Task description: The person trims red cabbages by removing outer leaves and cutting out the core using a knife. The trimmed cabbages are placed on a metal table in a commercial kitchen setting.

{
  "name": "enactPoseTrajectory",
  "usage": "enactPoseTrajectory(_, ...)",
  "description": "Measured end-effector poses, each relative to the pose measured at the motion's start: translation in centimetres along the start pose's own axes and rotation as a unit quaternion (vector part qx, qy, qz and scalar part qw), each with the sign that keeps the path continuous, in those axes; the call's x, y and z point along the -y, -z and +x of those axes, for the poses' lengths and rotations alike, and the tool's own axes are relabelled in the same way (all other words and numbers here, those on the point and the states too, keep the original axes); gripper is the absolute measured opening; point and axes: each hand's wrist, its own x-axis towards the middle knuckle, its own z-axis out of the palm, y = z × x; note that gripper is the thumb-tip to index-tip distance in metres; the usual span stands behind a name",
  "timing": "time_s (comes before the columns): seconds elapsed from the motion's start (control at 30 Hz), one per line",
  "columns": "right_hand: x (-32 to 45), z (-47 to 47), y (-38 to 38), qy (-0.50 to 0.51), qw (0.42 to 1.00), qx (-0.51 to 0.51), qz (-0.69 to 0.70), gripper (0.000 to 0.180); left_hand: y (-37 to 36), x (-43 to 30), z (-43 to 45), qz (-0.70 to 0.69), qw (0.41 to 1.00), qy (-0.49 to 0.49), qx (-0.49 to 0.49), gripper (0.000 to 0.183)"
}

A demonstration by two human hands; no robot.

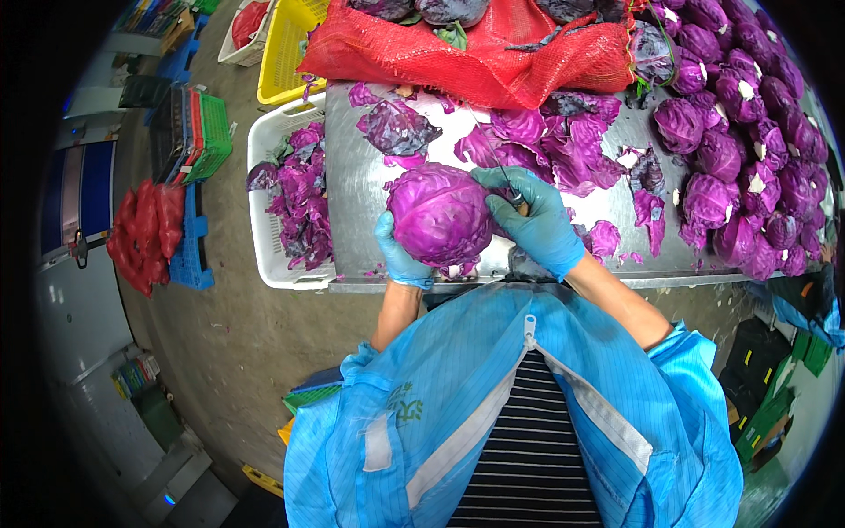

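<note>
A red cabbage head (439, 214) with smooth purple leaves is held just above the near edge of the steel table (360, 231). My left hand (401, 254), in a blue glove, cups it from the left and below. My right hand (538, 214), also gloved, grips a knife (518, 201); its thin blade points away from me. The fingers and thumb of that hand rest against the cabbage's right side. Beyond the cabbage lie loose purple outer leaves (581, 148) and a dark, withered leaf piece (399, 129).
A white plastic crate (261, 261) of leaf scraps stands against the table's left end, a yellow crate (274, 72) behind it. Across the far side lies a red mesh sack (462, 63) with dark cabbages. Many cabbages (716, 158) are piled at right. Another person's arm (825, 254) shows at the right rim.
</note>
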Motion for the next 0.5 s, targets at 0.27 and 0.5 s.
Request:
enactPoseTrajectory(0.27, 1.9, 0.6, 1.2, -0.054, 0.991, 0.071, -0.095, 0.026, 1.3, -0.4, 1.1, 0.061, 0.995, -0.073, 0.025, 0.077)
enactPoseTrajectory(0.5, 0.0, 0.9, 0.5, -0.029, 0.999, -0.005, -0.043, 0.019, 0.8, 0.3, 1.3, 0.035, 0.996, -0.078, 0.002, 0.075)
